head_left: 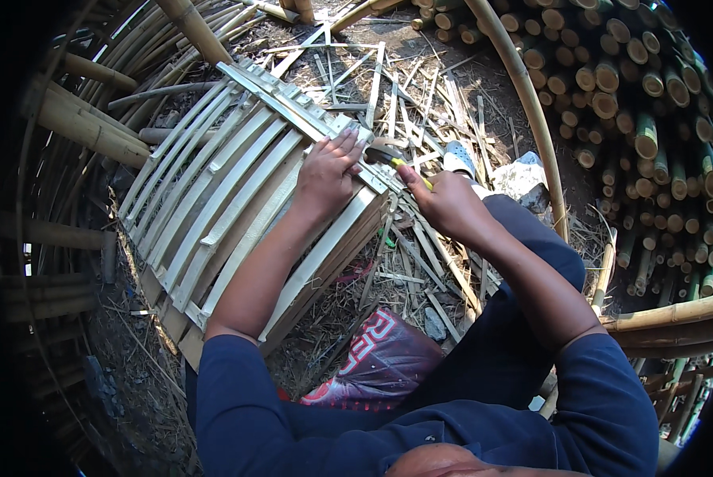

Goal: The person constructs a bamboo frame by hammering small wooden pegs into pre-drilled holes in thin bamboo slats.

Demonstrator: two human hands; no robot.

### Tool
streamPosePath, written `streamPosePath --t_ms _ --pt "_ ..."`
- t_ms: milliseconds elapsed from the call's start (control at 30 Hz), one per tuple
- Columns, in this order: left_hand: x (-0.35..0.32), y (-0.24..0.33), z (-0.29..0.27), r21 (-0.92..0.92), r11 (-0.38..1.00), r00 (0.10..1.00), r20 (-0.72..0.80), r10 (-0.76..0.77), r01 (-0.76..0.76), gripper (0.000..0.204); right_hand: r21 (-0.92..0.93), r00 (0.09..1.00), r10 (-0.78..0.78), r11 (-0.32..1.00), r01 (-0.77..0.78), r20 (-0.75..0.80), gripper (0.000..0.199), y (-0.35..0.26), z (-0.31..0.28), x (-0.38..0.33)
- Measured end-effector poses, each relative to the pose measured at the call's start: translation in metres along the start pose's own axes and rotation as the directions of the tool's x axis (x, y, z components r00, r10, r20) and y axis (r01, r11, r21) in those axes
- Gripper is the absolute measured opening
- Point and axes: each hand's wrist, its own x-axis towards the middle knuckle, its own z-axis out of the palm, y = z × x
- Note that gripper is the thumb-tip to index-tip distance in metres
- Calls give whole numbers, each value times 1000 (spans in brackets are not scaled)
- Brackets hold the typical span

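Note:
A panel of pale bamboo slats (233, 179) lies slanted in front of me, with the slats side by side across a stack of similar panels. A narrow crosspiece (281, 107) runs along their far ends. My left hand (328, 171) is closed over a slat's end at the crosspiece, fingers pressed together; whether it also pinches a nail is too small to tell. In my right hand (449, 205) is a hammer (390, 157) with a yellow-and-black handle, gripped with the thumb along it. The hammer's head is right beside my left fingertips.
Cut bamboo poles (607, 75) are piled at the far right, behind a bent pole (523, 103). Loose bamboo strips (444, 266) litter the ground. A red printed sack (380, 358) lies near my legs. Thick bamboo poles (86, 123) stand at the left.

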Motion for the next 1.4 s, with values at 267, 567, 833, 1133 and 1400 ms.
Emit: streamPosePath --t_ms 267,567,833,1133,1400 --pt "3 2 -2 6 1000 1000 -13 4 -4 40 -63 1000 -11 998 12 25 87 5 4 4" --pt "5 1 -1 -16 1000 1000 -11 16 -16 41 -191 998 -56 980 53 -9 86 12 13 5" --pt "3 3 0 -30 1000 1000 -23 8 -9 40 -126 999 -33 992 33 4 84 13 12 1" --pt "-2 6 -1 -32 999 1000 -1 0 0 43 -81 999 -33 996 30 -36 84 16 13 4" --pt "-1 2 -6 -123 985 992 -45 114 -119 38 152 983 -62 985 88 -171 73 21 18 22"
